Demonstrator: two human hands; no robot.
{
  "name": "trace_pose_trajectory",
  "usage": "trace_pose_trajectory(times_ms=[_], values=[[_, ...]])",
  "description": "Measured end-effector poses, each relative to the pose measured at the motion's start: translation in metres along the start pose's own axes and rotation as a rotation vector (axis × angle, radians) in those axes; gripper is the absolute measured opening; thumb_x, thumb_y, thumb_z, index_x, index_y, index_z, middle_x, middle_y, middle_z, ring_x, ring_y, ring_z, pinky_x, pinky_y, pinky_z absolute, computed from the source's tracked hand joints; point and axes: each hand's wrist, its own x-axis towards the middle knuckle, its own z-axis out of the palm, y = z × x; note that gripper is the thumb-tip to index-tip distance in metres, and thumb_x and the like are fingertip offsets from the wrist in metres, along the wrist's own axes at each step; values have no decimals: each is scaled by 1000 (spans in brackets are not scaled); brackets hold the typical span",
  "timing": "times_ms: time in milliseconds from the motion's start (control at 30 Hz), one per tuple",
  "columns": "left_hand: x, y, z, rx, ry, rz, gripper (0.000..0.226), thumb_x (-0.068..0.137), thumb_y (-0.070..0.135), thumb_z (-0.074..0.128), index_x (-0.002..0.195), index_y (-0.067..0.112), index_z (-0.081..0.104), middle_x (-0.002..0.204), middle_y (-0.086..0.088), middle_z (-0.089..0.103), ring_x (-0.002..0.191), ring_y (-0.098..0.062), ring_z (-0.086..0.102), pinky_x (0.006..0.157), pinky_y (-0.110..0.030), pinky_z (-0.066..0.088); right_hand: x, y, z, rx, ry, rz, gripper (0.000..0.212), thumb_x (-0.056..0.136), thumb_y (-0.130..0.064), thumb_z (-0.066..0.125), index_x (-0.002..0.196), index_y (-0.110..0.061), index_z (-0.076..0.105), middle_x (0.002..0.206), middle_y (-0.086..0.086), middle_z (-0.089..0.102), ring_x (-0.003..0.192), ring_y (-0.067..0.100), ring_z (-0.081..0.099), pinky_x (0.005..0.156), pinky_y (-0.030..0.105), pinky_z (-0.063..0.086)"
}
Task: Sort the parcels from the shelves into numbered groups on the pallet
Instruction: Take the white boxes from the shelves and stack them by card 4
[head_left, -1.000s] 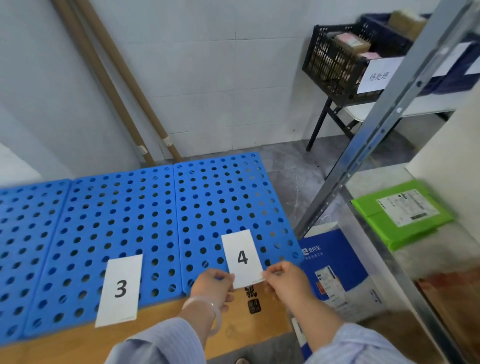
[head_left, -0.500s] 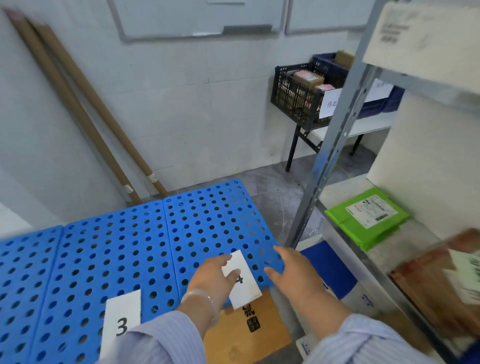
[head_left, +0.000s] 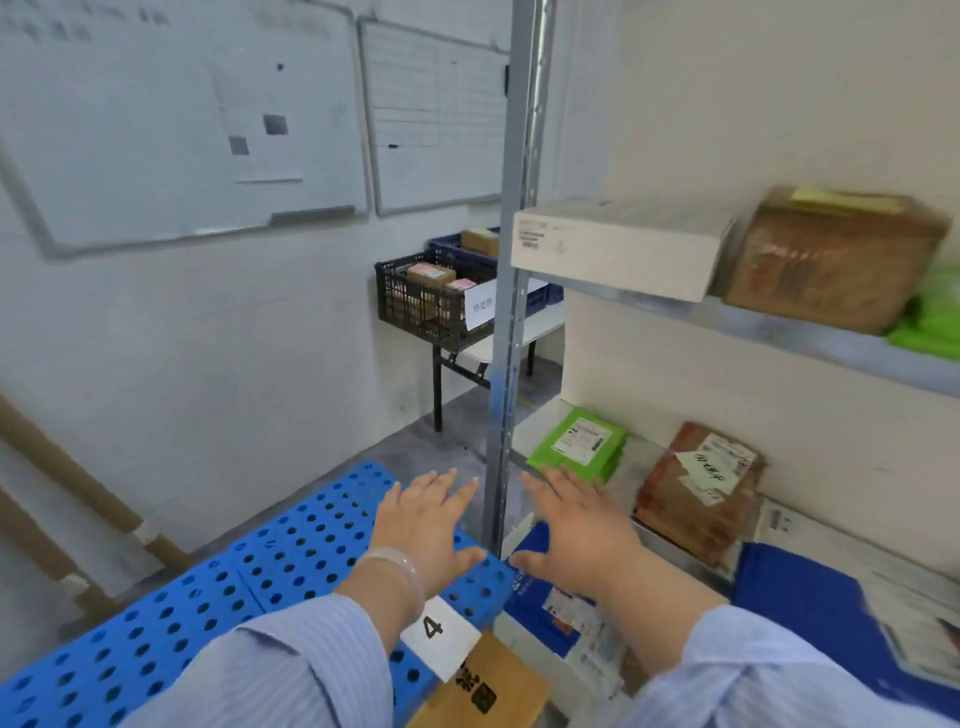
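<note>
On lower shelf (head_left: 532, 423): green parcel (head_left: 576, 447), brown parcel (head_left: 696, 493)

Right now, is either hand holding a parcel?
No: the left hand and the right hand are both spread open with nothing in them.

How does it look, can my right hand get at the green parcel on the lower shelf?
Probably yes. The right hand is open, empty and to the right of the metal upright, its fingers pointing toward the green parcel, which lies flat and uncovered on the lower shelf.
</note>
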Motion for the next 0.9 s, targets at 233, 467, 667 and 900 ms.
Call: trace_pose_trajectory(times_ms=[233, 467, 667, 900], values=[[18, 42, -79, -22, 193, 218, 83, 85, 68, 46, 152, 40, 5, 161, 7, 7, 148, -16, 7, 119, -46, 12, -55, 16, -79, -46, 226, 150, 95, 81, -72, 46, 154, -30, 2, 163, -2, 2, 149, 18, 0, 121, 45, 2], [37, 95, -163, -72, 399, 317, 81, 83, 68, 48, 151, 37, 16, 159, 5, 19, 146, -16, 17, 117, -41, 21, -102, 49, -162, -59, 372, 273, 94, 83, -69, 48, 154, -27, 3, 162, -2, 2, 149, 16, 0, 121, 41, 4], [52, 121, -188, -85, 450, 295, 81, 84, 68, 47, 151, 36, 17, 158, 5, 22, 145, -16, 20, 116, -39, 22, -110, 73, -183, -39, 389, 273, 92, 86, -69, 45, 154, -27, -1, 162, -2, 0, 149, 17, -3, 121, 40, 3], [80, 127, -190, -105, 448, 173, 80, 83, 69, 46, 151, 40, 14, 159, 6, 19, 145, -16, 20, 115, -39, 25, -81, 98, -191, -107, 469, 168, 86, 89, -62, 45, 154, -25, 3, 162, -1, 6, 149, 18, 0, 121, 41, 4]])
